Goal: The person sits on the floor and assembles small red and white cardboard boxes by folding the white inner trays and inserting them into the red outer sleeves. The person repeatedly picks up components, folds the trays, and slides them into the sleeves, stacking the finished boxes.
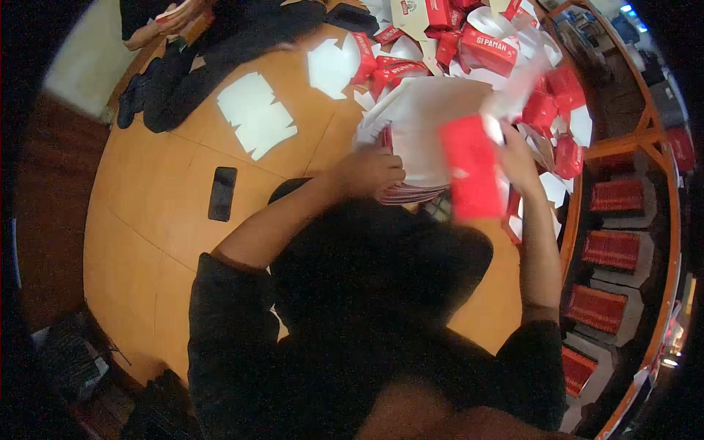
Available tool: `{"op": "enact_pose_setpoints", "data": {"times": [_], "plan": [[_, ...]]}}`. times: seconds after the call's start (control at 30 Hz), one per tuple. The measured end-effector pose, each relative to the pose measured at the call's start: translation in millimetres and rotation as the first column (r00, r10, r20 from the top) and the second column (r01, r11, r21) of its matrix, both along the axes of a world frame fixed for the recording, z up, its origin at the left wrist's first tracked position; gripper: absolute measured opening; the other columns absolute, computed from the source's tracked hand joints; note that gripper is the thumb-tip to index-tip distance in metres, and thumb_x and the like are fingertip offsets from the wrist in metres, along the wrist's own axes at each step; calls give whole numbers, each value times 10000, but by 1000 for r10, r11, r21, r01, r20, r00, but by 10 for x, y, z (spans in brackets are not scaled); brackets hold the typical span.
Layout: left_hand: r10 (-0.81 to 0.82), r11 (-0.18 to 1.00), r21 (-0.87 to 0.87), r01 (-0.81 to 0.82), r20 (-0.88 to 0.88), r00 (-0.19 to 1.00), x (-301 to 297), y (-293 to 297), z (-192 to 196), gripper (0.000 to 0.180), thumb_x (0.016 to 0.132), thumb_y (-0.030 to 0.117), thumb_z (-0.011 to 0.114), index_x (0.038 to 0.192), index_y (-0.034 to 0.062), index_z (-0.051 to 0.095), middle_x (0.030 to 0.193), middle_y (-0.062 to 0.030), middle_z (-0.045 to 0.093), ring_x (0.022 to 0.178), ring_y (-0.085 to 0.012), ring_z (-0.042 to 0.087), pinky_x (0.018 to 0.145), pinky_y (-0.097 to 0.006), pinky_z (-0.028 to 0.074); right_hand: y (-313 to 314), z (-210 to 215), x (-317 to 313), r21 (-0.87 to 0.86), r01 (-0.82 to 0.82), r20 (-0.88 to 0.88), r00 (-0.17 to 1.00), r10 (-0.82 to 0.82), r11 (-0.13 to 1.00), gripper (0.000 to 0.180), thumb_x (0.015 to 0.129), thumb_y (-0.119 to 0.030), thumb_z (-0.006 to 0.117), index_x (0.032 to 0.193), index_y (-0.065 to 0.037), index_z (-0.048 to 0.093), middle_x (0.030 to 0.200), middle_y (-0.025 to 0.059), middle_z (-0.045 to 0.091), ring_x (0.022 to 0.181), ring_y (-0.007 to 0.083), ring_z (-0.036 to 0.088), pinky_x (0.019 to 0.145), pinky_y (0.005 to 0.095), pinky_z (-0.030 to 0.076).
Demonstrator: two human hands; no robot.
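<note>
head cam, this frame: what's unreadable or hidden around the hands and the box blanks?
- Red carton blank in the right hand: motion-blurred, so its shape and the grip are unclear.
- Left hand: its fingertips are tucked against the stack of flat blanks; the grip cannot be told.
- Stack's lower edge: hidden behind the left hand and the red blank.
- Person across the round table: cut off by the top edge.
- Red stacks on the right: warped near the fisheye rim.

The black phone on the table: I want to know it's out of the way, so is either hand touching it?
No: the black phone lies alone on the wooden table, while the left hand and right hand are at the carton stack.
</note>
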State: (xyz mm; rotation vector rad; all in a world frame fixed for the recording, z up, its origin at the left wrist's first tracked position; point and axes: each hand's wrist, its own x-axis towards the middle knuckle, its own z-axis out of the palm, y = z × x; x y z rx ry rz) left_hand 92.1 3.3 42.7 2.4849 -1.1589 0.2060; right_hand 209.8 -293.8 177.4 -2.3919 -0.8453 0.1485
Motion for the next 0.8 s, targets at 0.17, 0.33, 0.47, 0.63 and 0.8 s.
{"op": "enact_pose_setpoints", "data": {"times": [0.17, 0.33, 0.47, 0.63, 0.8], "plan": [[62, 938, -343, -51, 22, 998, -126, -66, -33, 170, 897, 231, 613, 926, 67, 648, 954, -122, 645, 960, -322, 612, 888, -452, 489, 84, -530, 308, -118, 284, 130, 954, -269, 951, 402, 851, -238, 714, 1132, 43, 655, 1041, 251, 696, 968, 353, 690, 834, 426, 515], [122, 926, -322, -200, -247, 961, -244, -86, 113, 186, 925, 238, 609, 966, 63, 657, 932, -148, 642, 970, -355, 613, 906, -472, 483, 20, -822, 302, -170, 269, 221, 948, -230, 948, 475, 862, -230, 692, 1244, 31, 583, 1145, 306, 644, 1080, 427, 636, 926, 453, 498], [47, 872, -463, -160, -246, 968, -253, -55, -20, 153, 928, 208, 602, 956, 65, 652, 923, -137, 632, 971, -352, 614, 903, -466, 489, -3, -856, 276, -238, 242, 200, 960, -197, 941, 517, 882, -201, 654, 1318, 30, 499, 1161, 318, 630, 1120, 448, 610, 949, 474, 485], [6, 886, -459, -58, -112, 994, -193, -6, -139, 139, 945, 178, 556, 949, 80, 655, 976, -113, 637, 983, -320, 626, 900, -434, 511, -20, -886, 323, -320, 275, 172, 958, -230, 907, 502, 896, -179, 620, 1326, 30, 467, 1099, 312, 652, 1051, 474, 629, 898, 509, 499], [-18, 957, -288, -27, -154, 988, -146, 33, -152, 177, 937, 171, 530, 992, 91, 678, 1049, -107, 656, 1022, -305, 629, 933, -417, 511, 140, -866, 224, -393, 377, 279, 918, -283, 839, 421, 897, -170, 600, 1270, 4, 508, 1022, 282, 679, 978, 472, 653, 850, 528, 522]]}}
